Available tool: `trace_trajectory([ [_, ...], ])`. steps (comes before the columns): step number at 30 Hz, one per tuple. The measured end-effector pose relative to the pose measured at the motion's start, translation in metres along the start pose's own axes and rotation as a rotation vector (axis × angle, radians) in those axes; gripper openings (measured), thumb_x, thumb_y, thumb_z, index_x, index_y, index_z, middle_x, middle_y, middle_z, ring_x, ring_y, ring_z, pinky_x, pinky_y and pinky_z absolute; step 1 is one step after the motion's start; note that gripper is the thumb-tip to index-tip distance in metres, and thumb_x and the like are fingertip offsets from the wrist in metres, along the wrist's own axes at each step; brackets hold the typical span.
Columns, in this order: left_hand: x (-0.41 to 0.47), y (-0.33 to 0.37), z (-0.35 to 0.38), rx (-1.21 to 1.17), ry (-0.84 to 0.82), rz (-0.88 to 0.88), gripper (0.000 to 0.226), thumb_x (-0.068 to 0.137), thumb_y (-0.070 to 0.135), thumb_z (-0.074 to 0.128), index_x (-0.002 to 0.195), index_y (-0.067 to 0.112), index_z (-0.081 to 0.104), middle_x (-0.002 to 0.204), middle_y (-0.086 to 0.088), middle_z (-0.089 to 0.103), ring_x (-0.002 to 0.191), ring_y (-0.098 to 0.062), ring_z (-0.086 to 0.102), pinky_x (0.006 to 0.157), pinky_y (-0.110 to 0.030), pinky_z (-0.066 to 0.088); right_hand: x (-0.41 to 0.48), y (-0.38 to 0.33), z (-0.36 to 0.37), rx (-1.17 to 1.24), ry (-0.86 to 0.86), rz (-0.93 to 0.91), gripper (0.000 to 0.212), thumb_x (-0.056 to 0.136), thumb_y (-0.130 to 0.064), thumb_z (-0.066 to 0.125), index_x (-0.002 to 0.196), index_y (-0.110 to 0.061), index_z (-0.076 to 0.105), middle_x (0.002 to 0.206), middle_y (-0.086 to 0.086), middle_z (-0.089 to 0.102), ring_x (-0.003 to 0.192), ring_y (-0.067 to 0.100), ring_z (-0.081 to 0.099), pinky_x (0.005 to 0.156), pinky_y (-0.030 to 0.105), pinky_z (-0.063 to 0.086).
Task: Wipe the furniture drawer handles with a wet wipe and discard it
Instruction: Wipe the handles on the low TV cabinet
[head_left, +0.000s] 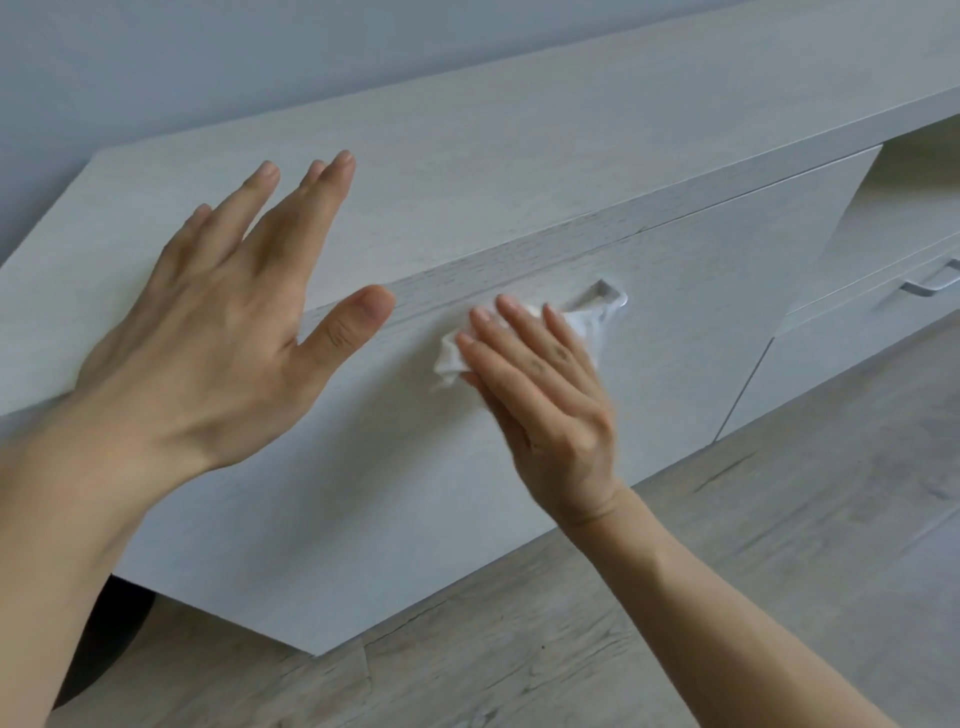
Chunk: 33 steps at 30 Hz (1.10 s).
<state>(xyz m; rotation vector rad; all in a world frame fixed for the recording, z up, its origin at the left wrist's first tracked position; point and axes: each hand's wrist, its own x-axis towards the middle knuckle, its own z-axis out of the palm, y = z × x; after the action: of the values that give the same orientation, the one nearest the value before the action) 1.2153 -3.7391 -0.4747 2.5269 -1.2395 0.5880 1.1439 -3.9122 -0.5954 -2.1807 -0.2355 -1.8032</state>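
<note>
Hands: left spread, empty; right flat-fingered, pressing wipe over handle.
Technique: wrap wipe round it fully.
Next handle: 3 o'clock.

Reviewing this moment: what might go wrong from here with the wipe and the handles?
1. The right hand presses the crumpled white wet wipe with flat fingers, not gripping it; the wipe may slip and fall.
2. The wipe drapes over the silver metal drawer handle and could snag on its corner.
3. The second silver handle at the far right might get skipped.
</note>
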Motion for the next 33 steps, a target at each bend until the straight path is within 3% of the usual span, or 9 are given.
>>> trace_trajectory([
  [6, -0.001, -0.001, 0.001, -0.003, 0.013, 0.016, 0.075, 0.088, 0.073, 0.008, 0.149, 0.030, 0.008, 0.147, -0.004, 0.031, 0.137, -0.005, -0.002, 0.109, -0.030, 0.006, -0.003, 0.031, -0.023, 0.017, -0.092, -0.058, 0.021, 0.086, 0.001, 0.064, 0.107, 0.004, 0.066, 0.118, 0.015, 0.063, 0.116, 0.026, 0.058, 0.106, 0.042, 0.041],
  [12, 0.001, 0.000, -0.003, -0.015, -0.053, -0.013, 0.080, 0.080, 0.080, 0.000, 0.148, 0.037, -0.002, 0.153, 0.005, 0.022, 0.141, -0.002, -0.005, 0.113, -0.032, 0.001, 0.003, 0.035, -0.027, -0.077, 0.178, 0.241, 0.018, 0.092, -0.004, 0.058, 0.103, 0.007, 0.066, 0.109, 0.015, 0.064, 0.106, 0.025, 0.063, 0.095, 0.044, 0.051],
  [16, 0.000, 0.001, -0.005, -0.035, -0.094, -0.013, 0.080, 0.078, 0.081, 0.000, 0.147, 0.040, -0.006, 0.153, 0.012, 0.017, 0.135, 0.010, -0.011, 0.110, -0.025, -0.003, 0.028, 0.038, -0.040, -0.199, 0.519, 0.440, 0.025, 0.095, -0.018, 0.054, 0.100, 0.002, 0.068, 0.097, 0.010, 0.070, 0.087, 0.000, 0.062, 0.080, 0.008, 0.046],
  [18, 0.000, 0.001, -0.005, -0.030, -0.094, -0.013, 0.080, 0.078, 0.081, 0.000, 0.147, 0.040, -0.006, 0.155, 0.009, 0.017, 0.139, 0.004, -0.009, 0.112, -0.027, -0.001, 0.040, 0.044, -0.050, -0.212, 0.636, 0.466, 0.025, 0.096, -0.020, 0.054, 0.098, 0.001, 0.068, 0.096, 0.012, 0.070, 0.085, 0.002, 0.062, 0.078, 0.007, 0.044],
  [20, 0.000, 0.002, -0.005, -0.024, -0.083, -0.015, 0.081, 0.078, 0.081, -0.001, 0.147, 0.039, -0.005, 0.155, 0.008, 0.016, 0.141, -0.001, -0.007, 0.113, -0.031, 0.001, 0.035, 0.039, -0.045, -0.192, 0.509, 0.350, 0.021, 0.096, -0.014, 0.055, 0.100, 0.001, 0.068, 0.098, 0.014, 0.070, 0.087, 0.016, 0.065, 0.081, 0.017, 0.048],
  [24, 0.000, 0.001, -0.005, -0.032, -0.060, -0.015, 0.081, 0.079, 0.081, 0.001, 0.148, 0.038, -0.002, 0.154, 0.009, 0.018, 0.140, -0.002, -0.006, 0.112, -0.031, 0.002, -0.003, 0.016, -0.017, -0.073, 0.083, 0.163, 0.015, 0.091, -0.004, 0.059, 0.101, 0.003, 0.068, 0.106, 0.013, 0.068, 0.104, 0.026, 0.064, 0.094, 0.048, 0.050],
  [26, 0.000, 0.001, -0.004, -0.031, -0.058, -0.008, 0.081, 0.079, 0.081, 0.001, 0.148, 0.038, -0.002, 0.151, 0.015, 0.016, 0.139, -0.001, -0.007, 0.111, -0.029, 0.002, -0.006, 0.013, -0.012, -0.041, 0.055, 0.144, 0.015, 0.091, -0.004, 0.059, 0.101, 0.003, 0.069, 0.107, 0.013, 0.068, 0.107, 0.026, 0.063, 0.098, 0.049, 0.047],
  [30, 0.000, 0.001, -0.004, -0.029, -0.053, -0.019, 0.081, 0.080, 0.080, 0.001, 0.148, 0.037, -0.001, 0.153, 0.001, 0.024, 0.139, -0.001, -0.005, 0.111, -0.030, 0.002, -0.001, -0.007, -0.004, 0.028, 0.021, 0.073, 0.023, 0.097, -0.015, 0.053, 0.100, -0.002, 0.071, 0.109, 0.012, 0.068, 0.109, 0.024, 0.062, 0.100, 0.043, 0.045],
  [33, -0.001, 0.002, -0.003, -0.030, -0.045, -0.027, 0.080, 0.081, 0.079, 0.002, 0.148, 0.036, 0.000, 0.149, -0.002, 0.031, 0.139, 0.000, -0.005, 0.112, -0.032, 0.004, 0.001, -0.009, -0.007, 0.108, 0.118, 0.224, 0.031, 0.099, -0.020, 0.048, 0.093, -0.001, 0.072, 0.102, 0.011, 0.070, 0.103, 0.023, 0.064, 0.097, 0.043, 0.047],
])
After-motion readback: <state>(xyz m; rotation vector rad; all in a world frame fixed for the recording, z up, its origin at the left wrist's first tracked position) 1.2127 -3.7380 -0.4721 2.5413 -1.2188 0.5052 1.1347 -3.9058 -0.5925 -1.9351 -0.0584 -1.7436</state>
